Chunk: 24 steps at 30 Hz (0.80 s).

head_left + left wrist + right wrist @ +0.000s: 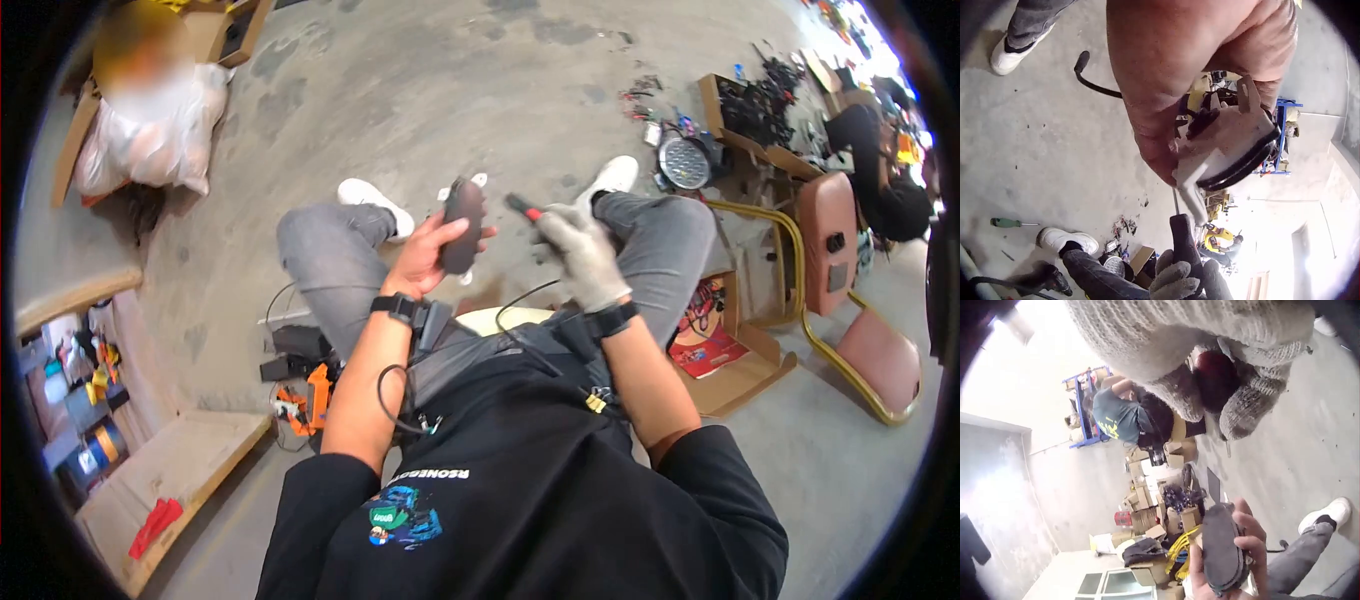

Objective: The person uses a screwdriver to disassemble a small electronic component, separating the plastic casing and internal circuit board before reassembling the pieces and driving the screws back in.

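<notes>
My bare left hand (425,258) grips a dark, flat oblong part (462,228), fingers along one side and thumb along the other. The left wrist view shows the part's pale plastic side (1229,140), with projecting tabs and a curved black edge. Across from it, my gloved right hand (582,258) holds a screwdriver (522,208) with a black and red handle. In the left wrist view its thin shaft points up toward the part's lower tab. The glove hides much of the red and black handle (1216,378) in the right wrist view.
A green-handled screwdriver (1007,222) and a power drill (1047,280) lie on the concrete floor. To the right are a chair (830,250), an open carton (740,345) and a round lamp (685,162). An orange tool (318,400) lies at left, near a wooden ledge (190,450).
</notes>
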Tool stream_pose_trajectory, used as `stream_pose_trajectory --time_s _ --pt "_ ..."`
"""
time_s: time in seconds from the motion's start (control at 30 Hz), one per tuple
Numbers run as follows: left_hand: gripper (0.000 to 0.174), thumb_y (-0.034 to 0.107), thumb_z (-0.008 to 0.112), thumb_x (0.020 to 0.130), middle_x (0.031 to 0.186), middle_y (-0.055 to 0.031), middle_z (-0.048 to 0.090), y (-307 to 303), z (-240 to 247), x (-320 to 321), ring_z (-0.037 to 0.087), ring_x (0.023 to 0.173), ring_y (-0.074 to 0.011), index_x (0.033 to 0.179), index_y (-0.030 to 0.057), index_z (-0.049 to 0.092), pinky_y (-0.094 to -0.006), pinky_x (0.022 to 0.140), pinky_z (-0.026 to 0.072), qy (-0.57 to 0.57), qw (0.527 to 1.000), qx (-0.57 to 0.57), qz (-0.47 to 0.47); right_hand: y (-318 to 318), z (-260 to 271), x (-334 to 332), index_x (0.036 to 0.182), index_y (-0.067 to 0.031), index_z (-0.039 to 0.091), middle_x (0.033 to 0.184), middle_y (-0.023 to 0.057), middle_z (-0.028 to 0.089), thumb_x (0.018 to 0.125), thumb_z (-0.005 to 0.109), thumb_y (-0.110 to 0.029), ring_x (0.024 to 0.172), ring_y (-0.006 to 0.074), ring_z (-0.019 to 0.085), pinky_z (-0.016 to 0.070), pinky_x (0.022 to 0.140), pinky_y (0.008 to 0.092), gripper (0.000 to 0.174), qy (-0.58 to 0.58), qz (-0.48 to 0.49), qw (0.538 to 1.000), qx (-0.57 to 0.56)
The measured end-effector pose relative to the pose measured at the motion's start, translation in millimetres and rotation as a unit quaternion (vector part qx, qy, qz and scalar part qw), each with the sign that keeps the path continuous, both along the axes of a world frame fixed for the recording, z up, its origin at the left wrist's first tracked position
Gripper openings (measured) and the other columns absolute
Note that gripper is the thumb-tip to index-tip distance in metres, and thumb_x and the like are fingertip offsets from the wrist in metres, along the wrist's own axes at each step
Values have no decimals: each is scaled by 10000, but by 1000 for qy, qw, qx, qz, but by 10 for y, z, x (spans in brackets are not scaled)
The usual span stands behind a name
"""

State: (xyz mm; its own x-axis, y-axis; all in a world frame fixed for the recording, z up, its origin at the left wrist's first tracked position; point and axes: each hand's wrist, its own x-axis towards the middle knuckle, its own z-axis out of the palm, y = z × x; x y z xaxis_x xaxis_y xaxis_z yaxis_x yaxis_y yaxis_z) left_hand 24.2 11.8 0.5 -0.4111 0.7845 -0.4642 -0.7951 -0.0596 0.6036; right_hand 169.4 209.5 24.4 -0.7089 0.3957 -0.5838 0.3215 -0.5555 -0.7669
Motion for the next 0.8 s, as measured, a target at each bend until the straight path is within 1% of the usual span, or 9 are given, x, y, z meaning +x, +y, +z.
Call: stream_pose_trajectory --time_s 0.13,0.2,0.27,0.47,0.53,0.6,0.67,0.73,0.8 --pt "518 188 563 971 1365 -221 538 36 114 22 644 1102 -312 1414 -30 407 -355 886 567 -51 998 20 -7 -209 -81 31 1152 47 600 1003 112 649 920 644 -265 871 165 653 548 765 310 392 52 166 978 112" --pt "559 223 549 966 1390 -232 506 -30 -27 -29 642 1096 -316 1431 -33 374 -368 893 571 -100 994 50 -19 -195 360 -1 1173 31 611 967 88 673 930 630 -275 894 130 650 528 798 282 392 6 159 987 17" --pt "553 230 546 966 1311 -217 546 -58 -48 -23 652 962 -257 1437 -9 382 -343 835 567 -80 996 29 6 -89 188 37 1154 22 624 945 75 681 937 614 -283 856 127 649 528 790 284 375 7 204 975 83" --pt "499 178 557 962 1236 -192 567 -117 -261 -54 644 921 -251 1394 -26 416 -349 796 577 -85 995 -23 49 1276 608 704 1004 10 661 832 53 672 952 578 -264 751 122 624 496 705 275 291 20 -29 985 171" --pt "469 181 562 965 1216 -160 581 -89 -225 -51 647 928 -249 1373 -18 444 -341 796 583 -86 994 -30 56 1648 680 952 858 -9 676 762 35 657 945 583 -261 710 114 598 467 669 261 283 63 -186 941 274" --pt "445 183 567 967 1190 -143 594 -78 -254 -54 646 925 -247 1354 -11 465 -335 792 584 -96 992 -41 77 2117 743 1362 774 -21 674 720 29 642 934 595 -281 697 112 581 458 674 269 315 -108 -153 808 558" --pt "419 184 564 976 1162 -142 589 -109 -334 -75 632 932 -241 1346 7 482 -332 806 575 -86 990 -60 90 2599 643 1857 936 -55 673 821 128 701 886 647 -305 783 282 661 509 734 346 257 -212 -206 842 451" --pt "404 190 568 975 1151 -142 592 -114 -346 -76 631 931 -247 1324 -2 495 -338 804 575 -82 990 -67 92 3031 468 2412 988 -35 661 853 145 707 828 707 -366 797 281 667 510 778 357 370 -358 -148 794 468" --pt "399 192 573 972 1144 -146 597 -104 -354 -85 631 928 -253 1306 -15 501 -344 801 575 -86 983 -115 111 3273 323 2892 1033 -41 645 892 176 708 812 709 -344 858 309 683 513 825 370 380 -378 -218 798 416"
